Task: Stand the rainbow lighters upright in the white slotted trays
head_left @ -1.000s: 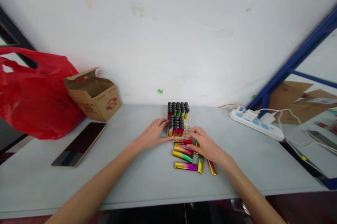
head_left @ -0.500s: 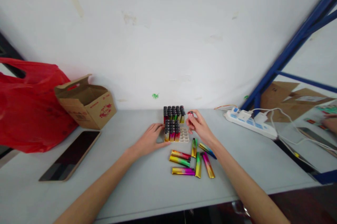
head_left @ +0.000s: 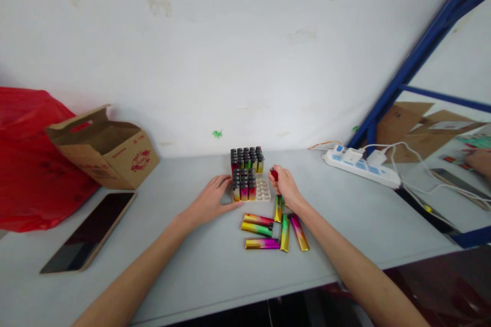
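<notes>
My right hand (head_left: 286, 183) is closed around a red lighter (head_left: 274, 174), beside the right edge of a white tray with round holes (head_left: 263, 193). Several upright lighters (head_left: 244, 191) with black tops fill the tray's left part, while the holes on its right are bare. With fingers at the left side and thumb along the front, my left hand (head_left: 215, 198) grips the tray. Behind stands a second block of upright lighters (head_left: 247, 157). In front of the tray lie several loose metallic lighters, among them a yellow and purple one (head_left: 263, 243) and a green and gold one (head_left: 284, 233).
A smartphone (head_left: 90, 232), an open cardboard box (head_left: 111, 155) and a red plastic bag (head_left: 34, 163) are at the left. To the right lies a white power strip (head_left: 360, 169) with cables, near a blue metal frame (head_left: 406, 61). Another person's hand (head_left: 480, 161) shows at the far right.
My right hand has turned, so the red lighter now sits deeper in its closed fingers. My left hand stays at the tray. The whole view has shifted slightly.
</notes>
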